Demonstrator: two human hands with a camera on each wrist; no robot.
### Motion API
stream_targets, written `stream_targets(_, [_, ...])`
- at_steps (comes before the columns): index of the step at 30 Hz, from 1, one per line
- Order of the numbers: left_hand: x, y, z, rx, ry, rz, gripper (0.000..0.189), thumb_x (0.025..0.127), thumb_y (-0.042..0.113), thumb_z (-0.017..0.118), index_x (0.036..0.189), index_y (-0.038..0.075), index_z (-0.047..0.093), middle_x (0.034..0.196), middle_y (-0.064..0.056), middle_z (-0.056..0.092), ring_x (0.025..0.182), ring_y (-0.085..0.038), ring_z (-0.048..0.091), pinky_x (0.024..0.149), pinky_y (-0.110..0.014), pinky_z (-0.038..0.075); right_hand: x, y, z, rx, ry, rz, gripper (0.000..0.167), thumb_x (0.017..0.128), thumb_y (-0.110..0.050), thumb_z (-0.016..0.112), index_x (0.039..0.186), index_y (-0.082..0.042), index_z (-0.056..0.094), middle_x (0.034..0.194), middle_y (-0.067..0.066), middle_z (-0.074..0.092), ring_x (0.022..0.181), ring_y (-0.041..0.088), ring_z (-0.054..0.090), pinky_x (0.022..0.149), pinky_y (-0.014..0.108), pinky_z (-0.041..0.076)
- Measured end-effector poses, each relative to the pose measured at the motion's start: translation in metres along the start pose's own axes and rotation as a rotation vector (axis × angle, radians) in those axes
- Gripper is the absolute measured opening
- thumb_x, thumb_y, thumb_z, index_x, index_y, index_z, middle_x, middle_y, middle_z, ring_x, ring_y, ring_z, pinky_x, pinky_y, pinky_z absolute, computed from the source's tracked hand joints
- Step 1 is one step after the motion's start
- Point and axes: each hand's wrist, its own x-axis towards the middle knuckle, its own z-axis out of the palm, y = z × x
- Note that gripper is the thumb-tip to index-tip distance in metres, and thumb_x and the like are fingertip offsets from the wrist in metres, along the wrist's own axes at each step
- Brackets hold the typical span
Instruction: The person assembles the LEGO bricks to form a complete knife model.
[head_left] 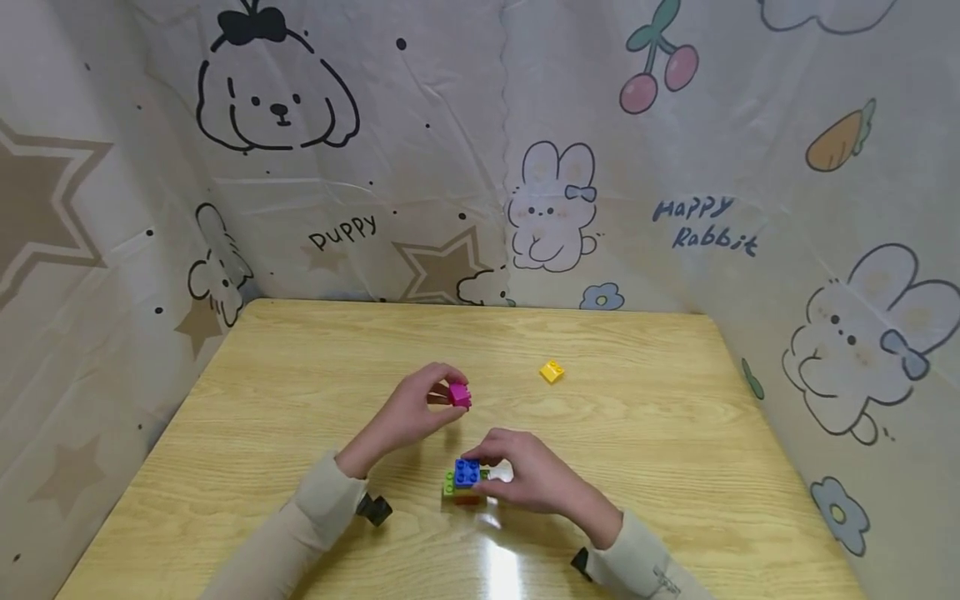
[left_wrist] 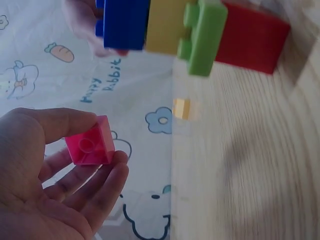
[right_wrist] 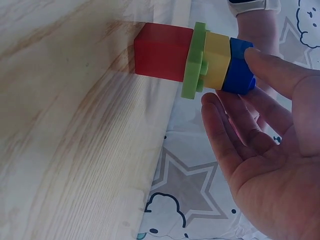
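My left hand (head_left: pixel 414 407) pinches a pink building block (head_left: pixel 460 396) above the table, its hollow underside showing in the left wrist view. Lower and to the right, my right hand (head_left: pixel 528 471) holds a blue block (head_left: pixel 467 472) between thumb and fingers. That blue block tops a stack: beneath it come a yellow block (right_wrist: pixel 216 60), a thin light green plate (right_wrist: pixel 195 62) with studs, and a red block (right_wrist: pixel 162 51) at the bottom, on the table. The green plate sticks out past the blocks on one side.
A loose yellow block (head_left: pixel 552 372) lies farther back on the wooden table (head_left: pixel 637 392). Printed cloth walls (head_left: pixel 420 167) rise along the table's back and both sides. A dark wrist camera mount (head_left: pixel 374 509) hangs under the left sleeve.
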Motion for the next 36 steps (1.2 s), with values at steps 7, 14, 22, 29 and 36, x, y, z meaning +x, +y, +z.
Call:
stream_targets(7, [-0.014, 0.005, 0.004, -0.025, 0.019, 0.012, 0.034, 0.090, 0.013, 0.083, 0.119, 0.014, 0.065, 0.110, 0.001, 0.067, 0.100, -0.015, 0.071, 0.093, -0.035, 0.062, -0.001, 0.001, 0.002, -0.005, 0.011, -0.005, 0.035, 0.093, -0.028, 0.079, 0.127, -0.019, 0.074, 0.109, -0.009, 0.071, 0.100, 0.013, 0.067, 0.087, 0.038, 0.059])
stream_targets(14, [-0.031, 0.007, 0.004, -0.041, 0.065, -0.004, 0.035, 0.087, 0.013, 0.085, 0.117, 0.016, 0.066, 0.110, 0.003, 0.070, 0.100, -0.015, 0.072, 0.096, -0.042, 0.061, -0.002, 0.001, 0.003, -0.002, 0.021, -0.016, 0.035, 0.093, -0.026, 0.079, 0.126, -0.017, 0.074, 0.109, -0.007, 0.072, 0.100, 0.016, 0.068, 0.086, 0.038, 0.059])
stream_targets(22, [-0.043, 0.010, 0.004, -0.108, 0.103, -0.048, 0.033, 0.089, 0.020, 0.084, 0.117, 0.017, 0.066, 0.108, 0.006, 0.071, 0.101, -0.013, 0.071, 0.098, -0.051, 0.059, -0.002, 0.000, 0.002, 0.023, 0.029, -0.007, 0.036, 0.094, -0.025, 0.079, 0.127, -0.015, 0.074, 0.108, -0.005, 0.072, 0.100, 0.018, 0.069, 0.087, 0.038, 0.060])
stream_targets(29, [-0.047, 0.010, 0.005, -0.173, 0.123, -0.029, 0.034, 0.090, 0.022, 0.083, 0.118, 0.018, 0.065, 0.111, 0.002, 0.073, 0.104, -0.016, 0.072, 0.099, -0.038, 0.060, -0.002, 0.000, 0.004, 0.021, 0.054, 0.013, 0.039, 0.092, -0.024, 0.081, 0.129, -0.014, 0.073, 0.108, -0.005, 0.071, 0.099, 0.015, 0.069, 0.089, 0.039, 0.060])
stream_targets(36, [-0.048, 0.014, 0.003, -0.214, 0.134, -0.008, 0.036, 0.090, 0.020, 0.083, 0.120, 0.015, 0.064, 0.115, -0.004, 0.072, 0.107, -0.020, 0.072, 0.099, -0.033, 0.060, 0.001, 0.002, 0.004, 0.035, 0.064, 0.031, 0.040, 0.092, -0.026, 0.080, 0.129, -0.014, 0.072, 0.110, -0.004, 0.071, 0.099, 0.015, 0.068, 0.089, 0.041, 0.061])
